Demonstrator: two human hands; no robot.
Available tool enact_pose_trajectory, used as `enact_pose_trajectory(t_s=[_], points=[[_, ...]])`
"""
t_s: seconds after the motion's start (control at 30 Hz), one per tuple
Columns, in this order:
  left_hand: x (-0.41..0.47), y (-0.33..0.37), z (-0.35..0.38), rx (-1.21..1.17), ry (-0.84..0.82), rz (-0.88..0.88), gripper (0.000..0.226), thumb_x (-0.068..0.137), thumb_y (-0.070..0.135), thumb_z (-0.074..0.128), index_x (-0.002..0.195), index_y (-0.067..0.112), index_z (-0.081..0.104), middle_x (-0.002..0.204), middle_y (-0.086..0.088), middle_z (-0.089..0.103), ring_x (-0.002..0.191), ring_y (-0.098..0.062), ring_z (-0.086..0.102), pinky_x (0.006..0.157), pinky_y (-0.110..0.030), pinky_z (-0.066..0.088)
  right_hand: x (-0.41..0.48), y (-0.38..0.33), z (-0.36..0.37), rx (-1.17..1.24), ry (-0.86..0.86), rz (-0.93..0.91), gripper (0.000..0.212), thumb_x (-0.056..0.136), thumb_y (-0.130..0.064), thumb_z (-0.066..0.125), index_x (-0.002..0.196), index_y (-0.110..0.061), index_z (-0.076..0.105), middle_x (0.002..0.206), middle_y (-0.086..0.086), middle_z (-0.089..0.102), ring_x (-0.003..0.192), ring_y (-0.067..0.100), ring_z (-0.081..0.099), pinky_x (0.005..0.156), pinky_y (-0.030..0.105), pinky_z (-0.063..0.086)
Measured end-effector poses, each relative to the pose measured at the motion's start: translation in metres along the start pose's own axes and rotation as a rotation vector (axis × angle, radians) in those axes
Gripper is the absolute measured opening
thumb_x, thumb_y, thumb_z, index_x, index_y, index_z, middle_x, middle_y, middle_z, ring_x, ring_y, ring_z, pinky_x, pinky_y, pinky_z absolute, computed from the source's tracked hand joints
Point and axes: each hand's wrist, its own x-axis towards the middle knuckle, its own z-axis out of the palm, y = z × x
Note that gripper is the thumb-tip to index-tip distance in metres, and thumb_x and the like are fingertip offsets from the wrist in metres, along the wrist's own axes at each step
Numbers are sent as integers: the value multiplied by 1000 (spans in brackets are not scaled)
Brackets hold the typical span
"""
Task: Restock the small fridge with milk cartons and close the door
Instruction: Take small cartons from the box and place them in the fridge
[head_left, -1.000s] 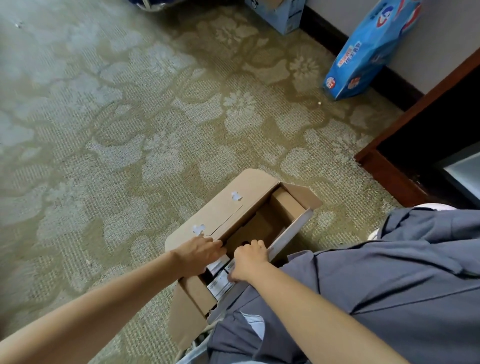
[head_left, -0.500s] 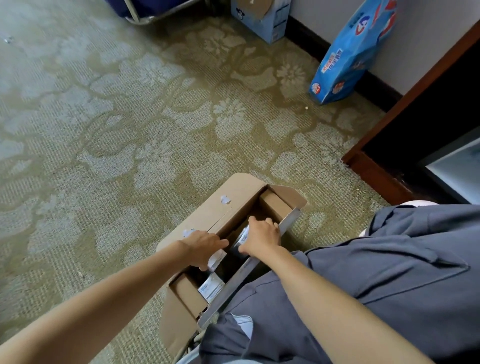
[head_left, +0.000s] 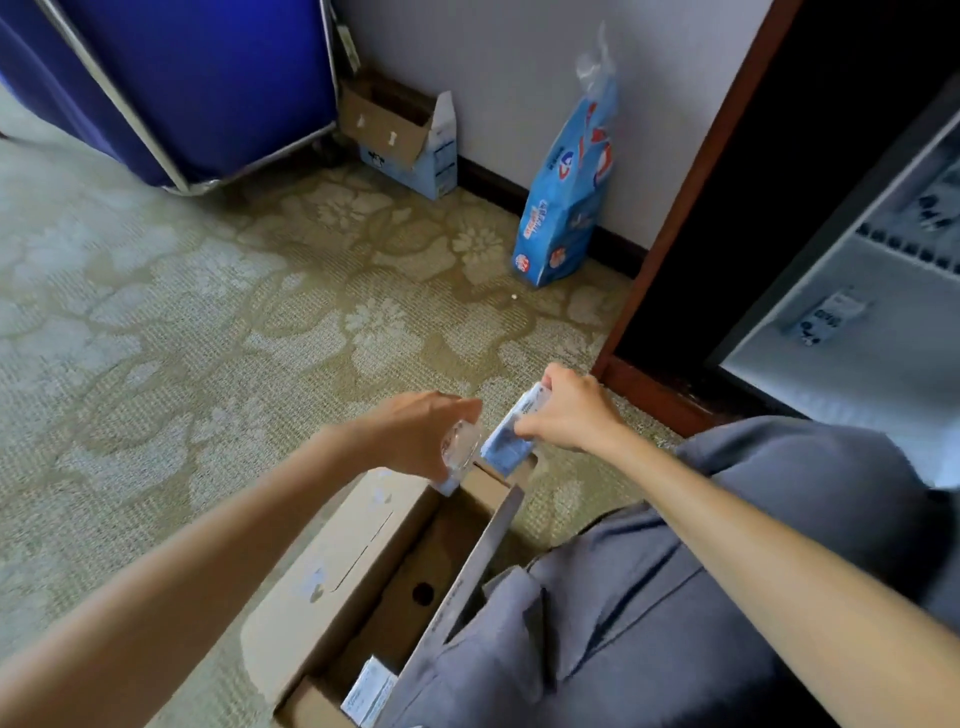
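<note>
An open cardboard box (head_left: 332, 566) lies on the carpet in front of my knees. My left hand (head_left: 415, 431) grips a small milk carton (head_left: 460, 457) above the box's far end. Just to its right, my right hand (head_left: 569, 413) holds a second blue-and-white milk carton (head_left: 511, 441) by its top. One more carton (head_left: 370, 693) lies in the near end of the box. The small fridge (head_left: 852, 291) stands open at the right inside a dark wooden cabinet, with a carton (head_left: 826, 318) on its white shelf.
A blue plastic pack (head_left: 569, 192) leans on the wall beyond the cabinet frame (head_left: 691, 171). An empty open cardboard box (head_left: 400, 135) stands by the skirting, beside a dark blue cart (head_left: 171, 83). My grey-clothed legs (head_left: 649, 597) fill the lower right.
Both hands have lifted out of the box, each with a milk carton, and moved up and right. The camera has tilted up, bringing the open fridge and cart into view.
</note>
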Motion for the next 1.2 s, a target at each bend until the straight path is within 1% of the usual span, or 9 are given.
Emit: enact_pose_trajectory(t_s=[0.07,0.17,0.27,0.4,0.53,0.63,0.73,0.83,1.2], points=[[13,18,-26,-34,68,27,47,70,13,70,111,17,48,90,5,50,81,-17,51,59,-27,41,-1,10,-32,76,106,23,36,71,-34,71,75,-17,39,92,4,47,87,23,47,54,25,34],[39,49,-60,-71,148,86,48,70,8,69,112,16,48,90,2,53,79,-16,49,60,-28,42,0,32,-73,186,271,70,40,68,-33,73,67,-21,35,89,1,50,80,20,48,47,21,29],[73,82,-84,-114,221,141,47,68,8,72,109,14,49,89,2,55,81,-17,52,58,-24,43,1,63,-109,255,436,118,37,68,-28,72,67,-21,36,86,2,51,78,20,48,48,25,30],[126,129,-98,-178,290,212,45,65,5,71,104,12,51,68,13,46,75,-17,50,50,-17,34,-5,121,-145,337,602,194,41,69,-21,71,64,-21,30,77,1,48,75,20,46,46,25,28],[180,180,-98,-201,294,286,46,67,4,67,109,10,48,70,7,49,68,-20,51,49,-22,35,-16,185,-165,382,719,309,33,70,-23,73,83,-11,45,85,5,56,71,19,50,45,23,32],[221,218,-92,-211,268,307,45,70,6,65,111,10,47,85,-2,54,76,-25,55,60,-34,45,-17,231,-173,409,764,392,37,69,-23,75,91,-9,48,90,6,58,74,18,52,45,22,31],[261,250,-80,-230,253,321,48,71,9,67,114,10,47,91,-5,57,80,-26,58,63,-33,48,-5,276,-175,439,802,488,40,70,-24,74,97,-4,52,100,11,62,87,25,57,57,25,38],[306,276,-64,-221,225,332,52,71,12,69,117,11,46,105,-11,65,90,-31,64,70,-36,55,17,317,-175,452,816,569,40,71,-20,73,100,-3,52,105,15,61,87,27,56,64,27,38],[442,313,-30,-88,125,286,53,78,9,59,125,17,36,114,-8,60,93,-28,59,70,-33,49,128,421,-176,469,785,569,47,72,-18,75,106,-1,48,101,11,58,78,21,52,63,25,39]])
